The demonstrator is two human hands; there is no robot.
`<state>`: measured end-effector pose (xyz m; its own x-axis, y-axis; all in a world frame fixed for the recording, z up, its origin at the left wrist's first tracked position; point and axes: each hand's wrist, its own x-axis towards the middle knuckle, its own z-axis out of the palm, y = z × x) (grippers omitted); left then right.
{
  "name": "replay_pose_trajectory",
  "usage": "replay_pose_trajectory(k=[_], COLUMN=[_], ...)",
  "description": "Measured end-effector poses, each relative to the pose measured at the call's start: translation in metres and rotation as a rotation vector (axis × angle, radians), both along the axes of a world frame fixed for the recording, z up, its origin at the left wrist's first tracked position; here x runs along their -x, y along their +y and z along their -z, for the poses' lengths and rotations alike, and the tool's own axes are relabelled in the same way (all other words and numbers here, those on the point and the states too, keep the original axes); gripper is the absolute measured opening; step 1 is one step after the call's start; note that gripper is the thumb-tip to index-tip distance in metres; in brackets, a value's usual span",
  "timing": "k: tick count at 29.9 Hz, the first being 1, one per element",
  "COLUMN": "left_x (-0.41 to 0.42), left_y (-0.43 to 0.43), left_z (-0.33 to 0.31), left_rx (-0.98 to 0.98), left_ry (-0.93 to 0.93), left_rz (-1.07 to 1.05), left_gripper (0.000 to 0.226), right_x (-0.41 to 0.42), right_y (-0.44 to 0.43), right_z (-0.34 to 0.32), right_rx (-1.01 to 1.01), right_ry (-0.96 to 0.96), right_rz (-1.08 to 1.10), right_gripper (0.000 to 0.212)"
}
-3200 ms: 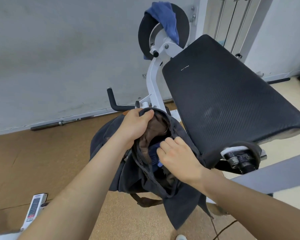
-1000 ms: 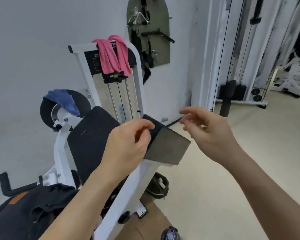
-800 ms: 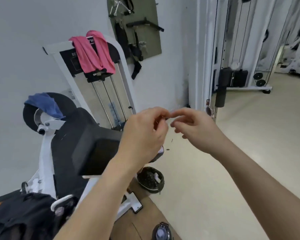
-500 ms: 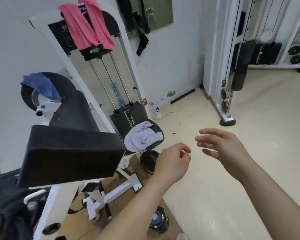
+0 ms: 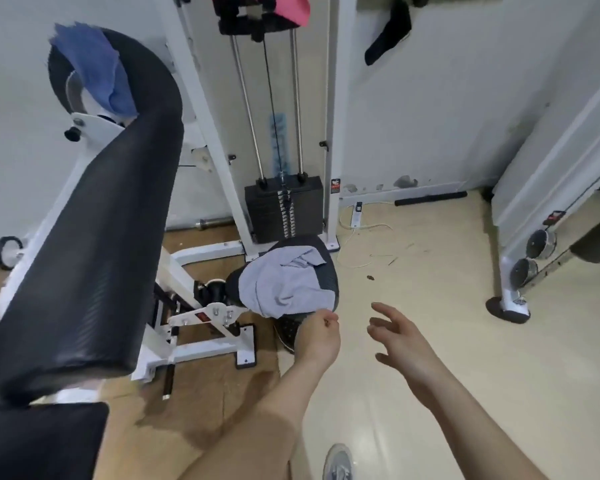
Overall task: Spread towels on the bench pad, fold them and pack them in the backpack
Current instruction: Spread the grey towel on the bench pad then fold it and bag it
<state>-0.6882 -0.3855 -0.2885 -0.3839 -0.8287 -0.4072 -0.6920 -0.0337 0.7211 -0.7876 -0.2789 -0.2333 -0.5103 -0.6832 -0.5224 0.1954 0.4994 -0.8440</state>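
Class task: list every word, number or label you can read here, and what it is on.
No text can be read.
Red sticker on the seat bracket: too blurred.
Dark sticker on the white frame post: too small.
Blue strip behind the weight-stack rods: blurred.

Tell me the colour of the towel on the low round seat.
The towel is light grey; head view.

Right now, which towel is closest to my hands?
The grey towel on the low seat, right by your left hand. The blue towel and pink towel hang higher up, farther away.
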Motion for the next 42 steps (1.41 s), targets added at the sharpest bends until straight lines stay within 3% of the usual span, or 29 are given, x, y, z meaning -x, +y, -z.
replay_pose_trajectory(k=[4,9,12,16,18,20,23,25,27,31,34,36,38,40,42], left_x=[0.002,0.002,0.011,0.044,0.055,0.072,0.096,0.097,0.094,0.085,0.072,0.057,0.042,0.028,0.018], left_y=[-0.044,-0.099,-0.124,-0.141,-0.151,-0.159,-0.186,-0.2,-0.208,-0.207,-0.201,-0.194,-0.186,-0.175,-0.162], left_z=[0.02,0.062,0.082,0.123,0.186,0.204,0.139,0.118,0.088,0.018,-0.034,-0.069,-0.107,-0.136,-0.161], left_rx=[0.005,-0.049,-0.061,-0.072,-0.255,-0.279,-0.298,-0.344,-0.39,-0.377,-0.281,-0.21,-0.159,-0.105,-0.034], left_ry=[-0.082,-0.197,-0.249,-0.242,-0.248,-0.143,-0.018,0.253,0.587,0.724,0.784,0.805,0.769,0.71,0.614], left_rz=[-0.077,-0.184,-0.207,-0.397,-0.479,-0.711,-1.023,-1.36,-1.51,-1.373,-1.254,-1.174,-1.088,-1.076,-1.106], left_gripper=[0.033,0.046,0.038,0.033,0.029,0.027,0.017,0.015,0.018,0.023,0.01,0.021,0.04,0.042,0.027], right_x=[0.024,0.064,0.089,0.125,0.143,0.158,0.171,0.166,0.153,0.119,0.096,0.083,0.072,0.067,0.069], right_y=[-0.061,-0.144,-0.189,-0.245,-0.266,-0.284,-0.316,-0.333,-0.349,-0.382,-0.401,-0.413,-0.424,-0.429,-0.424], right_z=[0.017,0.057,0.102,0.146,0.157,0.165,0.167,0.162,0.154,0.125,0.092,0.065,0.031,-0.002,-0.036], right_rx=[-0.062,-0.151,-0.166,-0.139,-0.137,-0.113,-0.11,-0.085,-0.058,0.187,0.258,0.298,0.385,0.364,0.286], right_ry=[0.044,0.426,0.552,0.586,0.567,0.501,0.372,0.244,0.167,0.273,0.246,0.349,0.405,0.273,0.038], right_rz=[-0.198,-0.689,-0.927,-1.176,-1.263,-1.295,-1.32,-1.328,-1.314,-1.341,-1.422,-1.426,-1.444,-1.529,-1.58], right_gripper=[0.044,0.053,0.058,0.067,0.074,0.076,0.074,0.074,0.074,0.07,0.036,0.017,0.015,0.019,0.02])
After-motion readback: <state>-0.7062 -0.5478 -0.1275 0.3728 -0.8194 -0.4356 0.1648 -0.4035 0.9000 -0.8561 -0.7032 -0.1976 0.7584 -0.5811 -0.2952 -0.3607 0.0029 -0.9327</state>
